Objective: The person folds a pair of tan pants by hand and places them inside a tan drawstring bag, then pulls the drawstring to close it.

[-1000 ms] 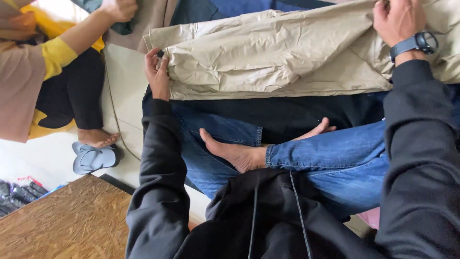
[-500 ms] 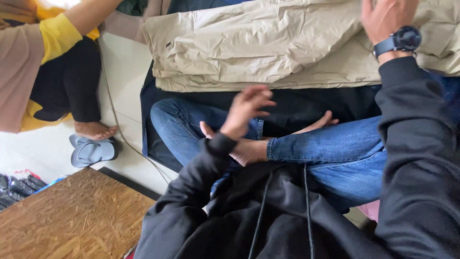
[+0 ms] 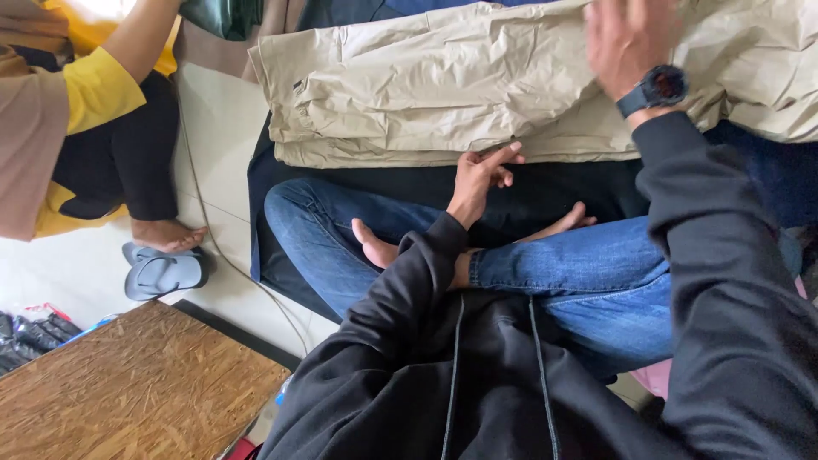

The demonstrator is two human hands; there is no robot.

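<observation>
Viewpoint: looking down at a person sitting cross-legged in blue jeans and a black hooded top, bare feet tucked under.

Garment: folded beige trousers point(image 3: 443, 85), creased, lie across the top of the frame on a dark cloth point(image 3: 545, 192); their long axis runs left to right.

Right hand: the right hand point(image 3: 626, 38), upper right of the frame, rests flat on top of the trousers — it is motion-blurred, so I cannot tell how far the fingers are spread. A dark wristwatch point(image 3: 654, 89) sits on that wrist.

Left hand: the left hand point(image 3: 481, 175), centre of the frame, is loosely open, forefinger stretched out, holding nothing; its fingertips sit just beside the near folded edge of the trousers.

Key relation: the trousers lie directly above the left hand in the frame — the right hand is already on them, so it is the nearer one.

Surroundings: another person in a yellow sleeve point(image 3: 98, 85) sits upper left; grey sandals point(image 3: 162, 271) lie on the pale floor; a chipboard panel point(image 3: 128, 392) fills the lower left.
</observation>
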